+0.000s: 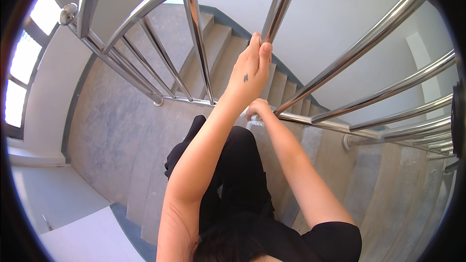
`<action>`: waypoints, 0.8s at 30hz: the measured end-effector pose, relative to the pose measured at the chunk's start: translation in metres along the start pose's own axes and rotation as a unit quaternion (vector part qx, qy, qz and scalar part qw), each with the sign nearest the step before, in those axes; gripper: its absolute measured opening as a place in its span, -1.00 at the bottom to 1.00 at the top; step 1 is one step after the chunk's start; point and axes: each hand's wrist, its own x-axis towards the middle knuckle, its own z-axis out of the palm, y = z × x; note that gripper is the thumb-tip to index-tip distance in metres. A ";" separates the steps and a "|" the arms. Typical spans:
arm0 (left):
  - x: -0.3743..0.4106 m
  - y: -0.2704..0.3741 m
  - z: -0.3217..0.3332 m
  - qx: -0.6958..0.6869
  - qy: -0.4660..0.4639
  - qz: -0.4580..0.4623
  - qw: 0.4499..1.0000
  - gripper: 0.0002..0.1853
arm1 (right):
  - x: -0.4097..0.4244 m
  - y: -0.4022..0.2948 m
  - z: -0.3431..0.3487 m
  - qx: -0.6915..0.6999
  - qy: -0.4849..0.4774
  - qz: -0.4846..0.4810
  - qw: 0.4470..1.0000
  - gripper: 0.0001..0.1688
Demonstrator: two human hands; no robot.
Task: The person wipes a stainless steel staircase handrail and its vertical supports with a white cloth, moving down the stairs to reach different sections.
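My left hand (251,69) is wrapped around an upright metal baluster (282,3) of the stair railing, partway up. Lower down, my right hand (259,107) reaches to the foot of the railing. Its fingers curl over a crumpled white cloth (257,121), which lies against the bottom rail (302,118) and the edge of a concrete step. Most of the cloth is hidden under the hand, and my left forearm passes close in front of it.
The curved handrail (153,2) arches over the balusters. Beyond it, a lower flight of concrete stairs (218,51) runs along a pale wall (327,25). More steps (378,189) lie at right. A landing (105,116) and bright windows (25,58) are at left.
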 end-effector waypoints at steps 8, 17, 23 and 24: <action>-0.002 -0.003 -0.005 0.008 0.015 0.001 1.000 -0.45 | -0.019 -0.014 0.028 0.026 0.234 -0.064 0.970 -0.39; -0.001 0.004 -0.001 -0.002 0.005 0.017 1.000 -0.46 | 0.004 -0.029 0.024 0.446 0.335 -0.162 0.814 -0.56; -0.002 0.003 -0.012 -0.013 -0.020 0.017 1.000 -0.46 | -0.023 -0.001 0.047 0.113 0.359 -0.251 0.892 -0.31; -0.002 0.002 -0.010 -0.019 -0.017 0.020 0.999 -0.46 | -0.024 0.000 0.046 0.098 0.264 -0.212 0.936 0.05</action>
